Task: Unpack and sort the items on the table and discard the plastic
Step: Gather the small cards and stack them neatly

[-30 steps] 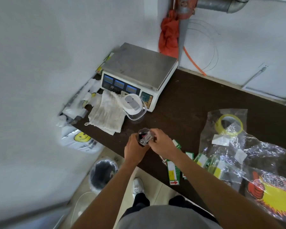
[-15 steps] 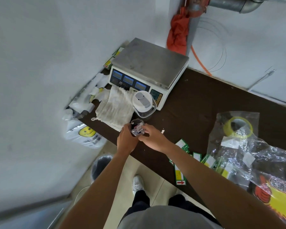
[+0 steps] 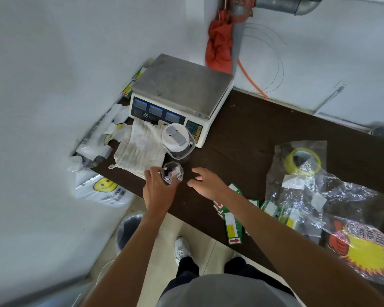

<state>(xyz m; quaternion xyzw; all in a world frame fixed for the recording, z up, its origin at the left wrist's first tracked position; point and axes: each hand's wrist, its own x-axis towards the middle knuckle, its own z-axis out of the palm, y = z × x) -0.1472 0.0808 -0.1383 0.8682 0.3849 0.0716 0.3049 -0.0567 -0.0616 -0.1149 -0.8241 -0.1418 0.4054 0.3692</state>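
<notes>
At floor level, waste bin (image 3: 129,230) stands below the table (image 3: 248,138) edge. Above it the left hand (image 3: 159,192) grips the small clear packet (image 3: 173,172); the right hand (image 3: 205,183) is just beside, fingers spread, holding nothing. Judged step: unpacking; next, empty contents, bin the plastic

1 each: scale (image 3: 182,89), cloth (image 3: 140,149), jug (image 3: 176,138), tape roll (image 3: 289,161), bin (image 3: 129,229), clear packet (image 3: 173,173). 2 hands: left hand (image 3: 159,189), right hand (image 3: 205,183); green tags (image 3: 231,227): uncountable.
</notes>
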